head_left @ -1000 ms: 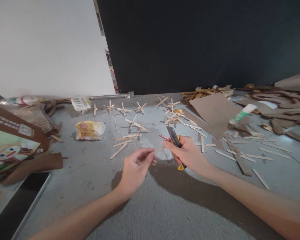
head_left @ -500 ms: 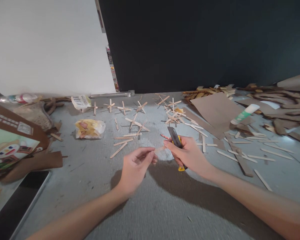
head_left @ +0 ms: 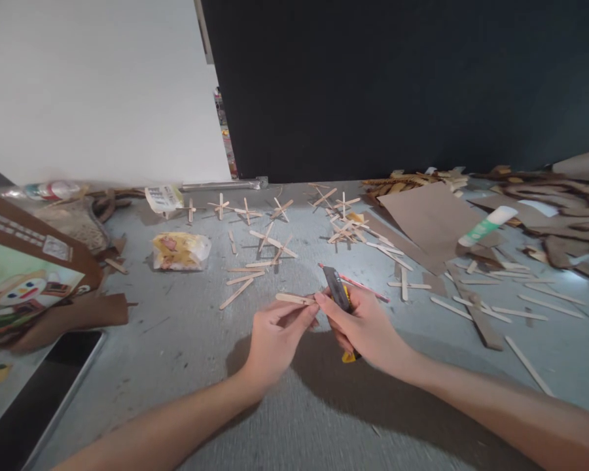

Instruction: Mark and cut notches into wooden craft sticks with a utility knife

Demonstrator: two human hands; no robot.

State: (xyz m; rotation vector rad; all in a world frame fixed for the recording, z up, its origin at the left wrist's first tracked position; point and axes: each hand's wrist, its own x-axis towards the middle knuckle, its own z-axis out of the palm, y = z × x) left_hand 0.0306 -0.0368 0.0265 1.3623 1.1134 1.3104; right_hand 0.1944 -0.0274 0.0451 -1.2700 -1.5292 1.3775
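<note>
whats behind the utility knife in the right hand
A thin red stick shows on both sides of the utility knife; its middle is covered. Whatever lies behind the right hand cannot be seen.

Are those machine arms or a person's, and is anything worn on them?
They're a person's: an ungloved left hand and an ungloved right hand. The bare left forearm and bare right forearm show no sleeves, watch or bracelet. I see no cables or markings, and can make out no rings.

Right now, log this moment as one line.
Left hand: touching wooden stick | right hand: holding utility knife | phone: lying at left
</note>
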